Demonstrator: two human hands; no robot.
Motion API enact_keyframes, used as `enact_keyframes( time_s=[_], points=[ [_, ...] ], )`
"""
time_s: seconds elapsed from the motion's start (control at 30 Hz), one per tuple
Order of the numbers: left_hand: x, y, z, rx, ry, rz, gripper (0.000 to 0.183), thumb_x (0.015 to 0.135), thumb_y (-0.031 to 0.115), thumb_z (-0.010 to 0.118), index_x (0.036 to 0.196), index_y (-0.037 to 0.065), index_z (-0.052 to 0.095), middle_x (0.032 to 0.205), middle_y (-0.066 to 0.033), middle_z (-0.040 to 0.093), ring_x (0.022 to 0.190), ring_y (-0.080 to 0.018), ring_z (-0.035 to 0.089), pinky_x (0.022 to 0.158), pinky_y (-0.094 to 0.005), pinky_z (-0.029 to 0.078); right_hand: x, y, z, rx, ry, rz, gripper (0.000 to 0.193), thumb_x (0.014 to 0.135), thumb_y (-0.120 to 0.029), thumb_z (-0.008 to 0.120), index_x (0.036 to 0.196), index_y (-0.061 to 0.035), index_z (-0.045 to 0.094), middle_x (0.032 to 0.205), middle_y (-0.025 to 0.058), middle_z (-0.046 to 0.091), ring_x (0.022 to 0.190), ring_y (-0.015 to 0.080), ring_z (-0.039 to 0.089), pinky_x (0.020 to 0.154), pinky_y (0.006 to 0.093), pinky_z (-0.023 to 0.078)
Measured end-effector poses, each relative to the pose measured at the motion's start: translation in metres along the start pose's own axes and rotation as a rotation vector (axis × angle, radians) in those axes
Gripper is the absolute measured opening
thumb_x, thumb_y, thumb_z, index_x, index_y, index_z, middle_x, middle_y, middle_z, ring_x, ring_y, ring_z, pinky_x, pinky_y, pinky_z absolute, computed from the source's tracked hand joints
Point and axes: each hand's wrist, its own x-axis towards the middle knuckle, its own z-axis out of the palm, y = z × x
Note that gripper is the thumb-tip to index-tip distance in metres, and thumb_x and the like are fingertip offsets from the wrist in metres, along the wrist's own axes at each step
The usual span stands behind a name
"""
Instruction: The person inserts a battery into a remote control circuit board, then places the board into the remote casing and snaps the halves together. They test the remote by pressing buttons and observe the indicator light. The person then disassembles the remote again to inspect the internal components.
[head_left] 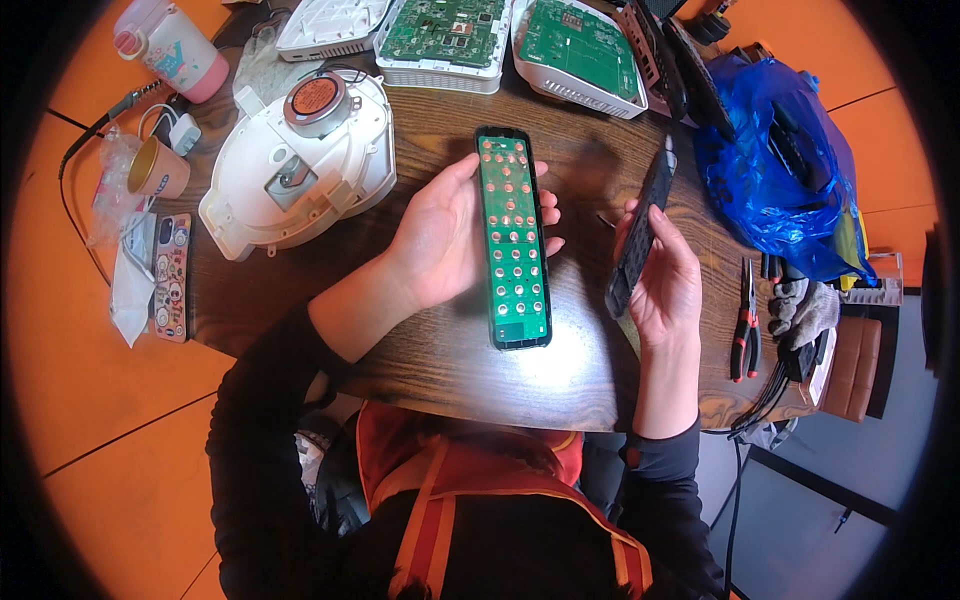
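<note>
My left hand [432,243] is wrapped round an opened remote control [512,240], long and black-edged, with its green circuit board and rows of round contacts facing up. The fingertips show past its right edge. Off to the right, my right hand [668,272] grips a long, dark textured strip [640,235], turned nearly edge-on; it looks like the remote's keypad or cover, but I cannot tell which. A narrow grey tip rises at its upper end. The two pieces are held apart above the dark wooden table [440,375].
A white round housing with a motor [340,150] stands at left, near a paper cup [158,167], a phone [172,275] and a pink bottle [172,50]. Opened white boxes with circuit boards [445,40] line the back. Pliers [746,325] and a blue bag [775,150] lie right.
</note>
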Motion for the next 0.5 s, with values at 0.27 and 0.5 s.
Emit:
enact_keyframes(
  time_s=[0.27, 0.5],
  points=[
    [0.0021, -0.0029, -0.0009, 0.011, -0.077, 0.066, 0.055, 0.093, 0.041, 0.022, 0.125, -0.002, 0.035, 0.104, -0.0128, 0.052, 0.101, -0.0225, 0.051, 0.097, -0.0457, 0.036, 0.0021, 0.0001, 0.0, 0.179, 0.024, -0.269, 0.035, 0.083, -0.003, 0.053, 0.115, 0.0045, 0.042, 0.113, 0.0183, 0.052, 0.108, 0.0266, 0.05, 0.094, 0.0411, 0.042],
    [0.0022, -0.0062, 0.0017, 0.063, -0.07, 0.145, 0.054, 0.092, 0.045, 0.025, 0.119, -0.001, 0.039, 0.106, -0.0116, 0.052, 0.104, -0.0228, 0.05, 0.098, -0.0469, 0.035, 0.0026, 0.003, -0.0039, 0.237, 0.085, -0.35, 0.029, 0.081, 0.0, 0.055, 0.108, 0.0067, 0.047, 0.111, 0.018, 0.053, 0.104, 0.0264, 0.053, 0.092, 0.0389, 0.044]
  ],
)
